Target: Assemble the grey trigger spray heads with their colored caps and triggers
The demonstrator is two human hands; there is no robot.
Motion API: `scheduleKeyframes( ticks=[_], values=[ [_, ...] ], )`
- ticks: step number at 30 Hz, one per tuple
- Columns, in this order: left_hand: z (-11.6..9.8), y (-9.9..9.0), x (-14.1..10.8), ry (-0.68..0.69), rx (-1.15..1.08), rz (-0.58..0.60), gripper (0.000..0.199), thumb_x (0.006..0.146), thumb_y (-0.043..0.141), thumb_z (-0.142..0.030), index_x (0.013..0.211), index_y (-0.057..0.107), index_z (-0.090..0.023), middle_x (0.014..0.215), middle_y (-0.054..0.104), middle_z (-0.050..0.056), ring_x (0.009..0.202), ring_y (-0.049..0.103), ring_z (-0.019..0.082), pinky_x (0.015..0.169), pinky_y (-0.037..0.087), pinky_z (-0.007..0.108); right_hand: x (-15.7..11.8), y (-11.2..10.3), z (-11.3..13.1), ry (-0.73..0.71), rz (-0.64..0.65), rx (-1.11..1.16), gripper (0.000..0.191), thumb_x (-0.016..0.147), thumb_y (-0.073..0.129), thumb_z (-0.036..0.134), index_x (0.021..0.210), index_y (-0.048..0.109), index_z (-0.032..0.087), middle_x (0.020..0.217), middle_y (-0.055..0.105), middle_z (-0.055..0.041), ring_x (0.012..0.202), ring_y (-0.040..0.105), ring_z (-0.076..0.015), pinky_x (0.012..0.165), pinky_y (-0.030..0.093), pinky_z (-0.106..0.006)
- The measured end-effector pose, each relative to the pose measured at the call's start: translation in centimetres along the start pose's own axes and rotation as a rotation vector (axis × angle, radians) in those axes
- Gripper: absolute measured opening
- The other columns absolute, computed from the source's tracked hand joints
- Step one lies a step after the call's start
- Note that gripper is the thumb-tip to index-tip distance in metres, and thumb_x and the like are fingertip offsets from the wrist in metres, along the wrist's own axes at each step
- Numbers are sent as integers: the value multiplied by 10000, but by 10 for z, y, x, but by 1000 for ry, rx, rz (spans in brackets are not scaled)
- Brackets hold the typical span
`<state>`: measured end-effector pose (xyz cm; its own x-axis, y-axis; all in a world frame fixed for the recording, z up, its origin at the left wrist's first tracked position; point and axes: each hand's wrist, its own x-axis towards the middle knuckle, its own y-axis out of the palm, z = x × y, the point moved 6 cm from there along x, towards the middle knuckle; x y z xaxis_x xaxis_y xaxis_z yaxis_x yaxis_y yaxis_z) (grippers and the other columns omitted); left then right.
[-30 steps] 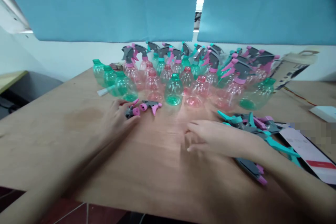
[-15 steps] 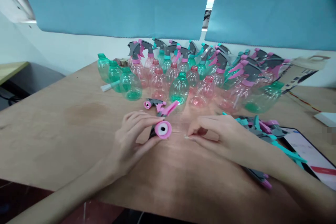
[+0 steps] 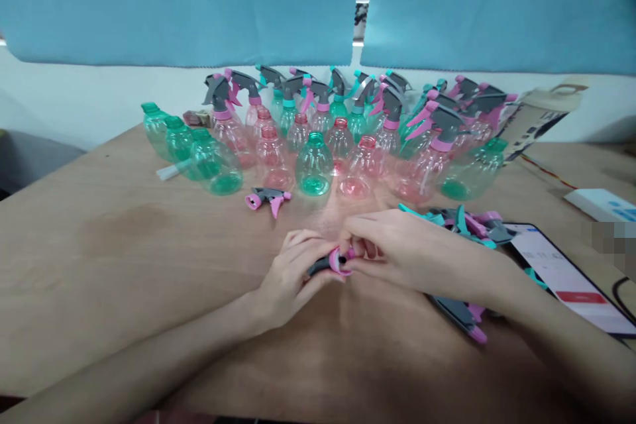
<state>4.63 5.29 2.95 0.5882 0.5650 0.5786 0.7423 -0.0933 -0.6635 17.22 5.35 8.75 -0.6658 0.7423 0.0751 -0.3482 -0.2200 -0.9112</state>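
Observation:
Near the middle of the table, my left hand (image 3: 293,273) grips a grey and pink spray head (image 3: 336,261), its pink collar turned toward the right. My right hand (image 3: 380,248) is closed at the collar's opening, thumb and finger pinched together; whatever lies between those fingertips is too small to make out. Another pink and grey spray head (image 3: 269,199) lies on the table beyond my left hand. Several loose grey, pink and teal spray heads (image 3: 460,318) lie beside and under my right forearm.
Behind my hands stand several green bottles (image 3: 315,169) and pink bottles (image 3: 272,162), many topped with sprayers. A phone (image 3: 571,278) lies on the table (image 3: 124,265) at right. A lidded cup (image 3: 544,112) and a white box (image 3: 603,204) are farther back.
My right hand has come up against the spray head's collar, which has turned to the right. In the picture, the bottles and table have shifted left.

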Motion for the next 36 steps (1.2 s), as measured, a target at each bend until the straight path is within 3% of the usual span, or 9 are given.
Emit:
scheduleKeyframes(
  ticks=[7, 12, 17, 22, 27, 31, 36],
  values=[
    [-2, 0, 1, 44, -9, 23, 259, 879, 533, -319, 1102, 539, -186, 925, 664, 56, 905, 559, 198, 811, 431, 334, -1, -3, -5, -24, 14, 53, 71, 815, 559, 187, 794, 491, 194, 763, 565, 36, 664, 489, -102, 543, 292, -218],
    [1, -7, 2, -38, -40, -35, 249, 866, 560, -304, 1097, 569, -210, 915, 655, 60, 862, 564, 199, 755, 465, 336, -3, -9, -7, 14, -19, 83, 66, 822, 566, 250, 794, 539, 196, 737, 580, 40, 646, 505, -98, 537, 302, -220],
    [10, -14, -2, -161, -73, -142, 250, 835, 608, -278, 1074, 560, -224, 877, 608, 42, 823, 561, 181, 708, 473, 312, -5, -1, -4, 72, 112, 164, 151, 801, 585, 339, 763, 594, 193, 607, 559, 48, 509, 475, -85, 458, 279, -221],
    [14, -15, -5, -206, -77, -179, 262, 799, 653, -230, 1041, 555, -220, 925, 590, 40, 876, 555, 185, 766, 468, 331, -9, 7, 1, 105, 224, 276, 274, 801, 583, 417, 961, 634, 200, 639, 615, 30, 517, 521, -103, 480, 329, -227],
    [19, -17, -8, -259, -81, -194, 277, 797, 651, -195, 1057, 560, -226, 954, 585, 41, 901, 554, 184, 791, 468, 330, -6, 13, 1, 110, 228, 373, 472, 787, 597, 453, 1183, 529, 206, 638, 614, 58, 506, 522, -95, 486, 352, -210],
    [23, -18, -10, -251, -68, -183, 284, 801, 639, -179, 1071, 566, -229, 963, 586, 40, 916, 553, 187, 797, 463, 327, -2, 16, -4, 101, 261, 445, 384, 827, 546, 455, 1114, 581, 202, 700, 617, 37, 591, 541, -100, 531, 376, -206],
    [25, -16, -9, -274, -83, -159, 275, 801, 639, -201, 1064, 566, -232, 961, 590, 42, 909, 564, 188, 778, 479, 322, 3, 14, -12, 103, 195, 426, 332, 852, 534, 369, 1149, 556, 222, 771, 605, 23, 634, 520, -109, 540, 366, -216]
  ],
)
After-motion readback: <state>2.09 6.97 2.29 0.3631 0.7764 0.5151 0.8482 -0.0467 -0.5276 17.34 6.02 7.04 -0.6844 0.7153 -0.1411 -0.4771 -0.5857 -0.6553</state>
